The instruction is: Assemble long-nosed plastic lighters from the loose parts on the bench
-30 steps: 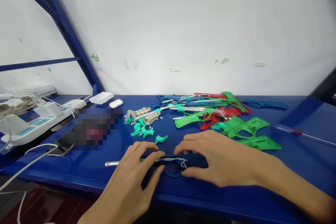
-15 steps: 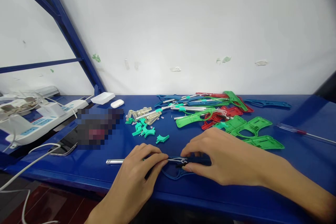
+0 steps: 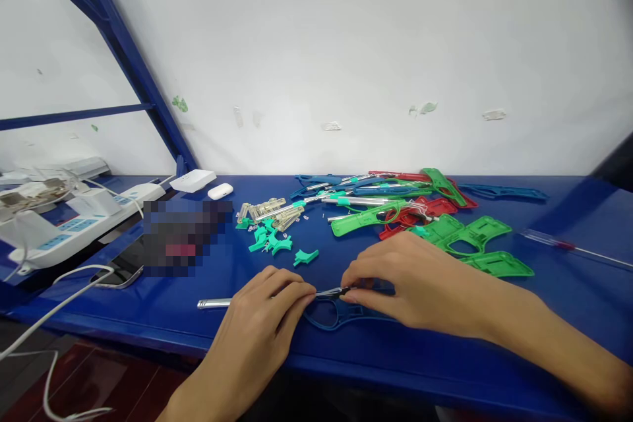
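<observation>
Blue toy-gun shell (image 3: 341,315), table (image 3: 445,359) edge, 6 o'clock: left hand (image 3: 262,326) and right hand (image 3: 410,290) pinch thin metal part (image 3: 327,291). Fitting step; steady alignment needed.

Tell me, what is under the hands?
A dark blue plastic frame, its loop showing, and a silver metal tube poking out left. The left hand and right hand hide the rest.

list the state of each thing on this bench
dark blue plastic gun-shaped shell: lying flat, partly under hands
silver metal tube: lying flat, one end under left hand
left hand: pinching the tube
right hand: pinching the shell
white oval earbud case: shut
green plastic shells: loose, unassembled
</observation>
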Available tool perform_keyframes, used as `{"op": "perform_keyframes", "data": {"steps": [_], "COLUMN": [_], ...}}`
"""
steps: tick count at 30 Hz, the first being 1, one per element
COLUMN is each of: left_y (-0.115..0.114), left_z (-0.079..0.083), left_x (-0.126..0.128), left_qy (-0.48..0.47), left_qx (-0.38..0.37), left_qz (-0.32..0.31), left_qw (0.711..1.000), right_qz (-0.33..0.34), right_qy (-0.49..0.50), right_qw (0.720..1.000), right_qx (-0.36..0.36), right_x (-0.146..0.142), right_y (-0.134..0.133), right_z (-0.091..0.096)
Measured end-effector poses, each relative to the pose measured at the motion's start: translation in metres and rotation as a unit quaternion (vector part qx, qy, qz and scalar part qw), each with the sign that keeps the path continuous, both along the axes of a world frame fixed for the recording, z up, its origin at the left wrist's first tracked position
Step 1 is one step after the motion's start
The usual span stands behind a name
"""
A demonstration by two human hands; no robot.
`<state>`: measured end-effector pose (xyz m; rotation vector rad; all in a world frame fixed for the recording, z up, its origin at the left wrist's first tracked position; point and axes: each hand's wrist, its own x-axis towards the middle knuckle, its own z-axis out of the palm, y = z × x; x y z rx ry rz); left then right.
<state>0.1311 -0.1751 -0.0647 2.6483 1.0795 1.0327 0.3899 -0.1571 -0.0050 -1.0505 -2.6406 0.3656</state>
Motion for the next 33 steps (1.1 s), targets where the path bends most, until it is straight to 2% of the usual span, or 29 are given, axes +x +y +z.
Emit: {"op": "perform_keyframes", "data": {"steps": [8,21,33], "left_y": [0.0006,0.0006,0.0000], "left_z": [0.0000,0.0004,0.0000], "left_x": [0.0005,0.0005,-0.0008], "left_qy": [-0.008,-0.017,-0.019], "left_qx": [-0.009,-0.015,-0.027], "left_qz": [0.001,-0.001,-0.005], "left_qw": [1.000,1.000,0.999], "right_qz": [0.011,-0.002,0.014], "right_qy": [0.021,0.007,-0.007], "right_qw": [1.000,0.999,0.999], "right_qx": [-0.005,-0.041,-0.042], "right_x": [0.0016,0.0016,0.0054], "right_y": [0.0006,-0.0016,-0.0045], "right_z": [-0.0022,0.0029,0.0061]}}
